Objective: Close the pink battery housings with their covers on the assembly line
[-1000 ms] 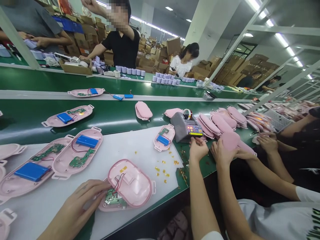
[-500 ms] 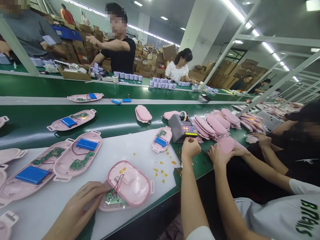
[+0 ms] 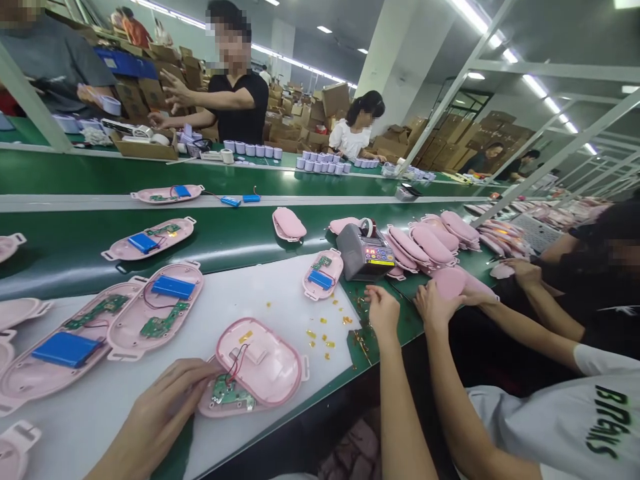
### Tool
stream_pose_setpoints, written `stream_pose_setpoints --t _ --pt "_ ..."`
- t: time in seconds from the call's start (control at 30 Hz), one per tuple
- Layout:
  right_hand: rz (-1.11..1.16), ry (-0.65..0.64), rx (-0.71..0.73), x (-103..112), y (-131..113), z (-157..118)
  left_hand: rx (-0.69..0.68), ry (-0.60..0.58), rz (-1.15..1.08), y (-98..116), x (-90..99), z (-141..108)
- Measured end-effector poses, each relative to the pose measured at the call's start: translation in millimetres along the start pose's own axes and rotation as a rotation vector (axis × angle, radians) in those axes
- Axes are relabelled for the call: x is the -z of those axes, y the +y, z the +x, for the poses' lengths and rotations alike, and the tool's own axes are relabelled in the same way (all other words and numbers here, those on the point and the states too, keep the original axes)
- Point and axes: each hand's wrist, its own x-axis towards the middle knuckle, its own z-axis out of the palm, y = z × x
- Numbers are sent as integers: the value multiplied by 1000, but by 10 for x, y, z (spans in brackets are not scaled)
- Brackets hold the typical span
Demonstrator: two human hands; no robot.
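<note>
My left hand (image 3: 167, 407) grips the left end of a pink plastic shell (image 3: 263, 353), which lies on a white sheet (image 3: 285, 293). Its fingers reach beside a green circuit board (image 3: 233, 393) with red and black wires. My right hand (image 3: 383, 312) has its fingertips pinched together over the green belt, just in front of a grey tape dispenser (image 3: 363, 252). Anything between those fingers is hidden. Small gold tape pieces (image 3: 315, 337) lie scattered between my hands.
Open pink shells with blue batteries (image 3: 65, 350) lie to the left. A co-worker's hands (image 3: 435, 303) hold a padded pink oval (image 3: 450, 283) to my right, beside a stack of similar ovals (image 3: 430, 243). Green conveyor belts (image 3: 200, 247) run across, with workers and cardboard boxes (image 3: 295, 120) beyond.
My right hand has moved down and left, away from the tape dispenser. My left hand stays on the shell. The view has tilted slightly, and the person across the belt has lowered an arm.
</note>
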Motion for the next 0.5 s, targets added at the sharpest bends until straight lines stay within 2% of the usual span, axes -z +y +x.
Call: stream_pose_setpoints --t 0.07,0.17,0.33,0.4,0.5 --pt "30 -24 -35 -148 -36 -155 -20 -29 23 -35 26 0" --pt "84 -48 -96 -172 -43 -290 -14 -28 49 -73 29 -12" --pt "254 -123 -144 -125 -4 -331 74 102 40 -83 -51 -56" --pt "317 -74 -161 -156 35 -278 85 124 36 -77 -81 -65" --pt "344 46 -182 -174 119 -90 72 98 24 -68 -85 -62"
